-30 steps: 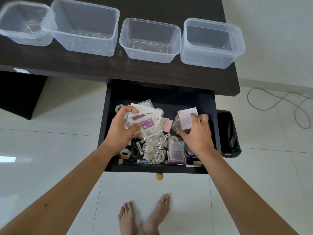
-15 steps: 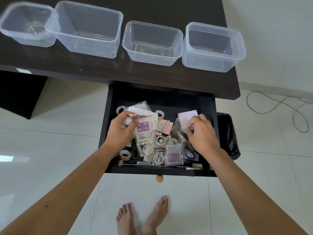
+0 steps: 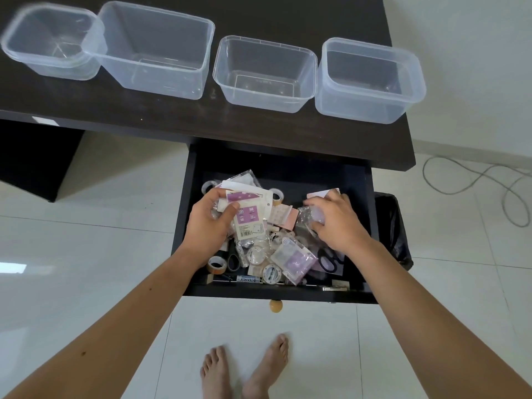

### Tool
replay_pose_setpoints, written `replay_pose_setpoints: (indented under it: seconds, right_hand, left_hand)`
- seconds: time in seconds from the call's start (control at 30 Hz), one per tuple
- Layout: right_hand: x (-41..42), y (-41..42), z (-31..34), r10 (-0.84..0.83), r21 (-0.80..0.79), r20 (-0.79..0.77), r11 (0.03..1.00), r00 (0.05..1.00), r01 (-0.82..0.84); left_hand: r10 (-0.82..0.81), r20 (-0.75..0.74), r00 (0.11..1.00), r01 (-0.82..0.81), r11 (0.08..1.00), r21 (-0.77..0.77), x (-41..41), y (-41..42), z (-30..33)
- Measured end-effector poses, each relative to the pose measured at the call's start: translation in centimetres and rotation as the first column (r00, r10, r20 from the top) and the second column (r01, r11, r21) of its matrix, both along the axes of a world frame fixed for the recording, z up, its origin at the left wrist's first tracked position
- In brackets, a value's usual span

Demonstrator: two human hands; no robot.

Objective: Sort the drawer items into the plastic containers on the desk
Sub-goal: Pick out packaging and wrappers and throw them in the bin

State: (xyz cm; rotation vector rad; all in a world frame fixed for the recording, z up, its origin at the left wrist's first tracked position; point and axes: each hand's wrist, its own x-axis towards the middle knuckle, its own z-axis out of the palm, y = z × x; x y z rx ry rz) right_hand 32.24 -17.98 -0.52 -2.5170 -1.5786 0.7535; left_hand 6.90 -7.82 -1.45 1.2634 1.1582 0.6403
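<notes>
Both hands are down in the open drawer: the left hand is gripping a bunch of purple-and-white packets, thumb pressed across the top one, while the right hand is curled around a clear bag with a pale pink card just behind its fingers. Up on the desk, four clear tubs sit in a row with nothing in them, and the rest of the clutter, tape rolls, scissors and small pouches, lies heaped in the drawer below the hands.
</notes>
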Motion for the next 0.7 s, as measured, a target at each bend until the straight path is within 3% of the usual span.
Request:
replay_pose_setpoints:
  seconds: [0.17,0.4,0.53,0.6,0.67,0.7]
  right_hand:
    - [0.2,-0.5,1.1,-0.018,0.171,0.123,0.985,0.992,-0.003]
    - [0.7,-1.0,5.6,-0.197,0.405,-0.212,0.873,0.957,0.27]
    - [0.5,-1.0,7.2,-0.264,0.364,-0.498,0.801,0.826,0.475]
    - [0.0,-0.9,7.7,-0.242,0.294,-0.671,0.781,0.701,0.551]
    - [-1.0,-0.8,7.8,-0.216,0.181,-0.803,0.8,0.555,0.573]
    - [-1.6,-0.7,7.6,-0.209,0.148,-0.81,0.83,0.547,0.537]
  left_hand:
    - [-0.035,-0.014,0.999,0.035,0.999,0.009,-0.1,0.0,-0.1]
    - [-0.045,-0.003,0.999,0.045,0.999,-0.01,-0.1,-0.1,0.1]
    - [-0.044,0.019,0.999,0.044,0.999,-0.029,0.0,-0.2,0.3]
    - [-0.046,0.022,0.999,0.047,0.998,-0.037,0.0,-0.2,0.3]
    - [-0.045,0.056,0.997,0.048,0.997,-0.061,0.0,-0.2,0.2]
    - [-0.048,0.07,0.996,0.053,0.996,-0.065,-0.1,-0.1,0.2]
